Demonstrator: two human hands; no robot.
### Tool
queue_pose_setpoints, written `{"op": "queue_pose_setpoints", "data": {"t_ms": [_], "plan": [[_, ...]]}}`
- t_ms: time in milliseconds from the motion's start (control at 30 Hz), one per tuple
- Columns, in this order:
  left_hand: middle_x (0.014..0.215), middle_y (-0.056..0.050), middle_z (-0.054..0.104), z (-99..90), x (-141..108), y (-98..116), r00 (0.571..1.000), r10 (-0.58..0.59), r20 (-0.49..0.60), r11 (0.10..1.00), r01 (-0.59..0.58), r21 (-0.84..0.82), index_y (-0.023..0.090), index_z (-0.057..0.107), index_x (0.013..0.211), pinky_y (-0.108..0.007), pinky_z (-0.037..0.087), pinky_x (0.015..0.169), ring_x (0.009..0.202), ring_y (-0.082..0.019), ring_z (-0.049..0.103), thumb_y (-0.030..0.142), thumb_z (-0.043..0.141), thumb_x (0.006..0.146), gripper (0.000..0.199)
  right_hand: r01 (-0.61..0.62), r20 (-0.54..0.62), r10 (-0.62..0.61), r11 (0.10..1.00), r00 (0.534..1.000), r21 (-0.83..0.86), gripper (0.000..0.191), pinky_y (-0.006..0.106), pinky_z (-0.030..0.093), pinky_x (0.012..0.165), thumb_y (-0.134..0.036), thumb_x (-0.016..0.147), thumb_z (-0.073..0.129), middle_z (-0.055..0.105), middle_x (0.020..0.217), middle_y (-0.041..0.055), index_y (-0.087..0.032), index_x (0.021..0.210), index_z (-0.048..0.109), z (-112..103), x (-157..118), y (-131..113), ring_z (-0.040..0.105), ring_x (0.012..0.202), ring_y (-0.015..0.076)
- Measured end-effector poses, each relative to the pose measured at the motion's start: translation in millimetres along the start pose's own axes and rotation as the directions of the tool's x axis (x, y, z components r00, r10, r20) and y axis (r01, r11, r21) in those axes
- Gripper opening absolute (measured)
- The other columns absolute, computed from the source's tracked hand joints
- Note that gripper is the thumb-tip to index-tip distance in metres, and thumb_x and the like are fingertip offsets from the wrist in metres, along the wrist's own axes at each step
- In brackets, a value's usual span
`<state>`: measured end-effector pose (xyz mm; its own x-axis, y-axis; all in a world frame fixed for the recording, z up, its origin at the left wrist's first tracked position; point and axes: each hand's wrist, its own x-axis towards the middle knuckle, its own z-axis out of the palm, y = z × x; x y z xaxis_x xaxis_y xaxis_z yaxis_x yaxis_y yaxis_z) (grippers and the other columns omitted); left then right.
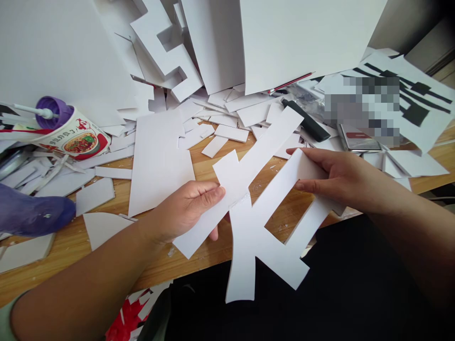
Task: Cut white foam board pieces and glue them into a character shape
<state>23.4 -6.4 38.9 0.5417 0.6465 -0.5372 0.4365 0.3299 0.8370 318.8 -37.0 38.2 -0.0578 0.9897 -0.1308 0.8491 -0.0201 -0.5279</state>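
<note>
A white foam board cutout (249,227) shaped like part of a written character is held up over the table's front edge. My left hand (194,206) pinches its left arm, thumb on top and fingers beneath. My right hand (329,175) grips the upper right end, with thumb and fingers around the strip. A rough, shiny seam, perhaps glue, runs across the cutout near my left thumb. Beyond it lie several small white offcuts (232,132) and a larger flat white board (156,156).
At left, a printed paper cup (88,139) holds a purple item (50,111). Another purple object (35,208) is nearer. Behind stand large white boards (302,38). A red pencil (291,83), a black cutter-like tool (307,121) and a sheet with black shapes (433,113) are at right.
</note>
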Motion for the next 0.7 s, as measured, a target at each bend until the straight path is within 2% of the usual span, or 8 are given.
{"op": "queue_pose_setpoints", "data": {"t_ms": [133, 300, 400, 467, 700], "plan": [[0.048, 0.000, 0.062, 1.3, -0.5, 1.7, 1.000, -0.021, -0.024, 1.000, 0.021, 0.017, 0.021, 0.057, 0.069, -0.022, 0.039, 0.042, 0.042, -0.013, 0.056, 0.064, 0.051, 0.084, 0.046, -0.004, 0.035, 0.005, 1.000, 0.999, -0.016, 0.053, 0.027, 0.045, 0.055, -0.048, 0.082, 0.062, 0.070, 0.102, 0.0043, -0.021, 0.127, 0.057, -2.1, 0.3, -5.1, 0.064, 0.072, 0.0212], [0.055, 0.000, 0.064, -1.0, 0.4, 1.7, 1.000, -0.004, 0.018, 1.000, 0.004, -0.001, 0.020, 0.059, 0.072, -0.022, 0.041, 0.044, 0.044, -0.013, 0.058, 0.062, 0.053, 0.084, 0.045, 0.003, 0.035, -0.002, 0.999, 0.999, -0.033, 0.046, 0.027, 0.044, 0.054, -0.046, 0.082, 0.061, 0.071, 0.092, 0.0043, -0.018, 0.118, 0.061, -3.1, 1.2, -7.8, 0.062, 0.067, 0.0197], [0.067, -0.001, 0.068, -2.9, 2.2, 0.3, 0.999, 0.030, 0.039, 0.998, -0.028, -0.051, 0.019, 0.063, 0.078, -0.023, 0.045, 0.048, 0.046, -0.012, 0.060, 0.057, 0.052, 0.088, 0.041, 0.002, 0.043, 0.000, 1.000, 0.999, -0.025, 0.048, 0.026, 0.042, 0.053, -0.047, 0.082, 0.061, 0.070, 0.085, 0.0026, -0.018, 0.120, 0.060, -3.5, 1.6, -6.6, 0.061, 0.064, 0.0185], [0.072, -0.001, 0.069, -4.1, 3.1, -0.9, 0.999, 0.033, 0.040, 0.996, -0.030, -0.081, 0.019, 0.064, 0.082, -0.023, 0.046, 0.048, 0.046, -0.012, 0.061, 0.053, 0.053, 0.089, 0.037, 0.008, 0.042, -0.007, 0.999, 0.999, -0.031, 0.049, 0.026, 0.042, 0.055, -0.046, 0.083, 0.061, 0.070, 0.088, 0.0027, -0.019, 0.123, 0.058, -4.0, 1.5, -5.3, 0.061, 0.066, 0.0188], [0.073, -0.002, 0.069, -7.1, 3.7, -3.3, 0.999, 0.017, 0.041, 0.995, -0.013, -0.094, 0.018, 0.062, 0.084, -0.022, 0.047, 0.049, 0.049, -0.012, 0.062, 0.053, 0.052, 0.090, 0.037, -0.005, 0.039, 0.005, 1.000, 0.999, 0.010, 0.055, 0.027, 0.046, 0.054, -0.044, 0.082, 0.063, 0.071, 0.098, 0.0038, -0.021, 0.131, 0.053, -4.9, 0.2, -2.7, 0.064, 0.068, 0.0199]]}}
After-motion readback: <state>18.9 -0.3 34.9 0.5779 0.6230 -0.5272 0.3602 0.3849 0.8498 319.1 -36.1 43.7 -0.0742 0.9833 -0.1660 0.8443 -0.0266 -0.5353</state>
